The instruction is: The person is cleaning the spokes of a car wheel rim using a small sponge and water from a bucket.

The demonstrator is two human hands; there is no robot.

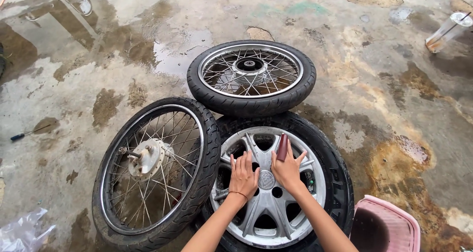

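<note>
Three wheels lie on the wet concrete floor point(345, 60). One is a car wheel point(276, 183) with a silver alloy rim, lying flat near the bottom edge of the floor in view. Two are spoked motorcycle wheels: the far wheel point(251, 77) lies flat just beyond the car wheel and overlaps its tyre, and the near wheel point(155, 171) leans tilted against the car wheel's left side.

Two hands rest on the alloy rim near its hub. The left hand point(243, 175) lies flat, fingers spread and released, holding nothing; a thin band circles its wrist. The right hand point(287, 169) presses a dark red pad point(282, 147) against a spoke of the rim with its fingers laid over the pad's lower end, so the grasp is loose rather than clenched.

One pink basket point(389, 227) sits at the bottom right, cut off by the edge. One screwdriver point(27, 133) lies well apart at the left. One clear plastic bag point(22, 230) shows in the bottom left corner, partly cut off. One clear tube-like thing point(448, 31) stands at the top right; what it is cannot be made out. The car wheel's lower part is cut off.
</note>
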